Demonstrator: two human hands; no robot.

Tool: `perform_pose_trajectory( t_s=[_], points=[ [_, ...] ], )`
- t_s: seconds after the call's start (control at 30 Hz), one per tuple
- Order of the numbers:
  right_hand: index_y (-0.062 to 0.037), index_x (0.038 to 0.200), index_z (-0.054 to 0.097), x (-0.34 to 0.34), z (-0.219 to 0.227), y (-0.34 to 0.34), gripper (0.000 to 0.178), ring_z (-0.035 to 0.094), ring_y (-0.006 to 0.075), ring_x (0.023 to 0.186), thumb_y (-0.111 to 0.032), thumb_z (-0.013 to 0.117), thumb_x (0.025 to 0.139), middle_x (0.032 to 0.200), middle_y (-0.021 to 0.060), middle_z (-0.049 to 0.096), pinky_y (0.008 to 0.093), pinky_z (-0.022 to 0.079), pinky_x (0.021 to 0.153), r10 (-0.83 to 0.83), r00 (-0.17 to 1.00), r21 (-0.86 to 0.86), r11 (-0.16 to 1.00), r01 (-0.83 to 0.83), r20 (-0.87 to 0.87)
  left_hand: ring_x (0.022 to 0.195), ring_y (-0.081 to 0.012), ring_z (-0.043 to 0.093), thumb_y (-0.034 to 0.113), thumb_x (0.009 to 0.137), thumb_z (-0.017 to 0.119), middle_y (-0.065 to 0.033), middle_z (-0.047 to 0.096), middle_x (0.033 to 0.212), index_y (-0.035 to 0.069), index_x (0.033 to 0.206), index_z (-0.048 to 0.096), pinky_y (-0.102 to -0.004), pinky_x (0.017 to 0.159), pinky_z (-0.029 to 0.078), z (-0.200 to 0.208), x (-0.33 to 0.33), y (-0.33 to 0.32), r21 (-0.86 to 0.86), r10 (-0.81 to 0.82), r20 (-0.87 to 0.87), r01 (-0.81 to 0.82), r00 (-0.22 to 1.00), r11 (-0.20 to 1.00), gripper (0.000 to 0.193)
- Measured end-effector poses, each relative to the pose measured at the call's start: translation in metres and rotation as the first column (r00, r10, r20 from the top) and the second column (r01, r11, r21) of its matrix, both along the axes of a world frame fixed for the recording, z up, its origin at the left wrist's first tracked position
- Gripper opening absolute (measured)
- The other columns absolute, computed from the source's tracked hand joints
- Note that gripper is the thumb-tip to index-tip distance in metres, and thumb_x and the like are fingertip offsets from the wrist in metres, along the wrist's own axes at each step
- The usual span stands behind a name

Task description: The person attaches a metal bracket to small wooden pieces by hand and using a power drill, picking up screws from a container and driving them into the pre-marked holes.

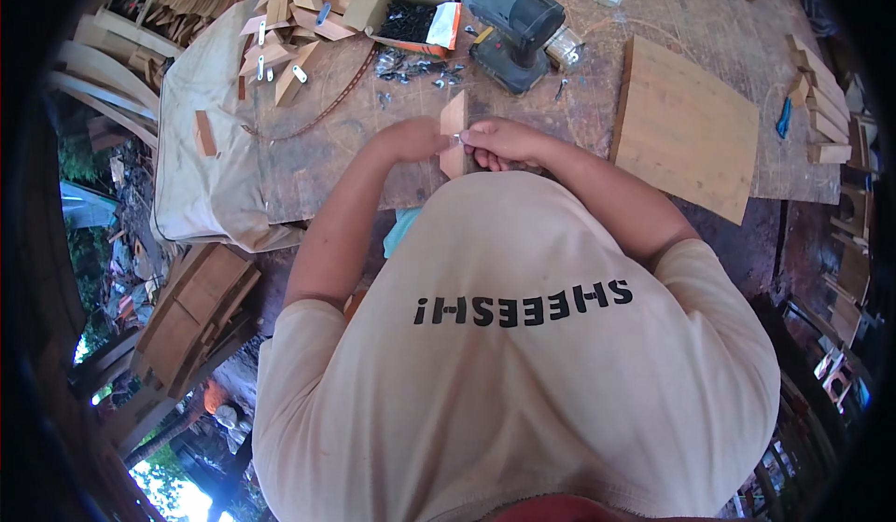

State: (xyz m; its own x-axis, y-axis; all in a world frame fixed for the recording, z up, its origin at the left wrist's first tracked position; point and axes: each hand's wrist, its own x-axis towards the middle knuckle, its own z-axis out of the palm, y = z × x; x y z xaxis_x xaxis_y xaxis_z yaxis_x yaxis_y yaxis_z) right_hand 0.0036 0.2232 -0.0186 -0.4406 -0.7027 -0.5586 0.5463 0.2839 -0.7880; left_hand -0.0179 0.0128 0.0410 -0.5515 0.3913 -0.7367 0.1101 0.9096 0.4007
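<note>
Workbench (pixel 672 9) spans the far side; flat board (pixel 686 130) lies right, so mind your elbow. Power drill (pixel 513 27) sits far, untouched; open box (pixel 367 9) of small dark pieces, probably screws, is left of it. Your left hand (pixel 417 138) lies over the wood piece (pixel 454 111) at the near edge of the bench, fingers partly hidden, can't tell how firmly closed. Your right hand (pixel 504 141), on the right, pinches narrowly at a small shiny piece (pixel 456 139) against the wood; exact shape too small to tell. Best to brace the wood with the left, keep the right's pinch light, and square the shiny piece before pressing
</note>
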Motion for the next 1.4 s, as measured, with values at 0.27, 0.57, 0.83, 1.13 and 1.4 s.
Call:
perform_pose_trajectory(
  t_s=[0.27, 0.57, 0.83, 1.13, 1.4],
  points=[
    [-0.006, 0.116, 0.049, 0.015, 0.01, 0.045, 0.037, 0.062, 0.0123, 0.061, -0.04, 0.041, 0.102, 0.08, 0.007, 0.063, 0.0231, 0.05, 0.048, -0.207, 0.96, -0.12, 0.965, 0.232, 0.191, 0.074, -0.0212, 0.062, 0.044, 0.091, 0.059, -0.0131, 0.067, 0.079, -0.002, 0.087, 0.068, -0.0358, 0.071, 0.048, -0.005, 0.004, -0.005, 0.089, 0.035, -0.041, -0.032, 0.999, 0.996, 0.047],
    [-0.0033, 0.125, 0.049, 0.031, 0.028, 0.103, 0.04, 0.062, 0.0124, 0.068, -0.034, 0.048, 0.101, 0.085, 0.0078, 0.063, 0.0232, 0.051, 0.055, -0.434, 0.892, -0.154, 0.879, 0.45, 0.13, 0.076, -0.0227, 0.062, 0.037, 0.089, 0.058, -0.013, 0.067, 0.083, 0.0, 0.088, 0.067, -0.036, 0.072, 0.049, -0.02, 0.015, -0.034, 0.259, 0.212, -0.089, -0.183, 0.973, 0.948, 0.039],
    [-0.0025, 0.12, 0.054, -0.011, 0.067, 0.096, 0.039, 0.059, 0.0105, 0.075, -0.022, 0.068, 0.089, 0.092, 0.0056, 0.061, 0.0234, 0.05, 0.06, -0.577, 0.745, -0.189, 0.816, 0.546, -0.334, 0.071, -0.0071, 0.052, 0.012, 0.088, 0.052, 0.0013, 0.059, 0.081, 0.005, 0.107, 0.062, -0.0221, 0.061, 0.042, 0.019, 0.029, -0.051, 0.449, 0.479, 0.361, -0.599, 0.8, 0.663, 0.023],
    [-0.0059, 0.122, 0.057, -0.068, 0.08, 0.05, 0.054, 0.058, 0.0231, 0.112, -0.027, 0.079, 0.077, 0.118, 0.0122, 0.063, 0.0351, 0.045, 0.096, -0.442, 0.47, -0.191, 0.851, 0.49, -0.765, 0.086, -0.0135, 0.065, 0.011, 0.095, 0.054, -0.0103, 0.067, 0.103, 0.003, 0.129, 0.05, -0.0259, 0.072, 0.052, 0.057, 0.053, -0.035, 0.662, 0.442, 0.365, -0.562, 0.819, 0.495, 0.036],
    [-0.005, 0.112, 0.062, -0.067, 0.071, 0.05, 0.041, 0.064, 0.022, 0.1, -0.026, 0.075, 0.08, 0.109, 0.0103, 0.067, 0.0353, 0.048, 0.091, -0.332, 0.246, -0.173, 0.847, 0.503, -0.911, 0.08, -0.0153, 0.068, 0.007, 0.092, 0.058, -0.0138, 0.07, 0.098, 0.002, 0.121, 0.053, -0.0253, 0.065, 0.055, 0.056, 0.06, -0.041, 0.732, 0.632, 0.27, -0.581, 0.727, 0.356, 0.03]
  ],
)
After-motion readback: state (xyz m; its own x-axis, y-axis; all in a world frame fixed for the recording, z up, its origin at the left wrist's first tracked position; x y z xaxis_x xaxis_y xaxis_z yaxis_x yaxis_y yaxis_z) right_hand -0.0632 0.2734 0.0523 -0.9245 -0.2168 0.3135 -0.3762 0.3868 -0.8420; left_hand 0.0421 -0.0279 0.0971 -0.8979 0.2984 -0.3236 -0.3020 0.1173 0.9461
